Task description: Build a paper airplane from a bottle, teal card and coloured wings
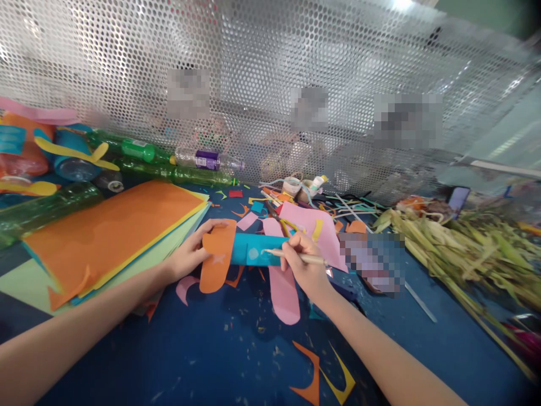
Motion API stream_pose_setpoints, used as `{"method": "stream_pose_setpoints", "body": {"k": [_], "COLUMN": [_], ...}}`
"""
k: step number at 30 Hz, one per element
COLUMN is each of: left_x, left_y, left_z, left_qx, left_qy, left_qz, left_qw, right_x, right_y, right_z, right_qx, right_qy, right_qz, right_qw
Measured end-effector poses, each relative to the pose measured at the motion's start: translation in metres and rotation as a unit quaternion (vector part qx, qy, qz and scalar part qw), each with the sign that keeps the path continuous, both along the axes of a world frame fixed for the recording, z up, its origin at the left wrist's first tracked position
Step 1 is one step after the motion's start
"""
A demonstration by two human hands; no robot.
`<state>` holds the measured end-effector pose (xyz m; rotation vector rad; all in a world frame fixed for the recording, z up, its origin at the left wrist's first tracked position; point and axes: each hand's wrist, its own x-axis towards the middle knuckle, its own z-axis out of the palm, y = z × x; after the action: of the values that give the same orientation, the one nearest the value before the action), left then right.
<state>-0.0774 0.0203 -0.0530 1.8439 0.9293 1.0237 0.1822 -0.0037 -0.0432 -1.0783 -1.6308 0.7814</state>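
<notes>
In front of me lies a toy plane with a blue paper body [240, 248], an orange paper piece [215, 265] across its left end and a long pink paper piece [284, 296] across its right part. My left hand [195, 251] grips the orange end, thumb in front and fingers behind. My right hand [302, 259] pinches a beige pen-like stick [310, 259]. Its thin tip points left and meets the blue paper, near a pale round spot; whether it is a pen or a brush I cannot tell.
Orange and coloured sheets [122, 231] are stacked at the left, with green bottles [169, 169] behind. Paper scraps [310, 372] litter the blue table [190, 361]. Scissors [287, 227] lie behind the plane; dried husks [448, 254] cover the right. A perforated metal screen [253, 67] stands at the back.
</notes>
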Motion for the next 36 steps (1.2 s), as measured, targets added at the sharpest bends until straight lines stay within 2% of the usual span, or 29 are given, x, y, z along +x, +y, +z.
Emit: {"method": "stream_pose_setpoints", "body": {"k": [9, 16, 24, 29, 36], "left_x": [-0.0001, -0.0016, 0.0003, -0.0004, -0.0013], "left_y": [-0.0011, -0.0009, -0.0025, -0.0018, -0.0002], "left_z": [0.0003, -0.0004, 0.0015, 0.0006, -0.0016], "left_qx": [-0.009, -0.015, -0.013, -0.016, -0.018], "left_qy": [0.010, 0.025, 0.015, 0.011, 0.023], "left_qz": [0.013, 0.013, 0.020, 0.020, 0.014], "left_qw": [1.000, 0.999, 1.000, 1.000, 0.999], "right_x": [-0.0017, -0.0012, -0.0015, -0.0008, -0.0017], "right_y": [-0.0016, -0.0022, -0.0019, -0.0020, -0.0031], "right_z": [-0.0015, -0.0042, -0.0025, -0.0044, -0.0028], "right_qx": [0.017, -0.017, 0.008, -0.007, -0.007], "right_qy": [-0.051, -0.031, -0.046, -0.042, -0.040], "right_qz": [0.004, 0.028, 0.010, 0.027, 0.017], "right_qw": [0.999, 0.999, 0.999, 0.999, 0.999]}}
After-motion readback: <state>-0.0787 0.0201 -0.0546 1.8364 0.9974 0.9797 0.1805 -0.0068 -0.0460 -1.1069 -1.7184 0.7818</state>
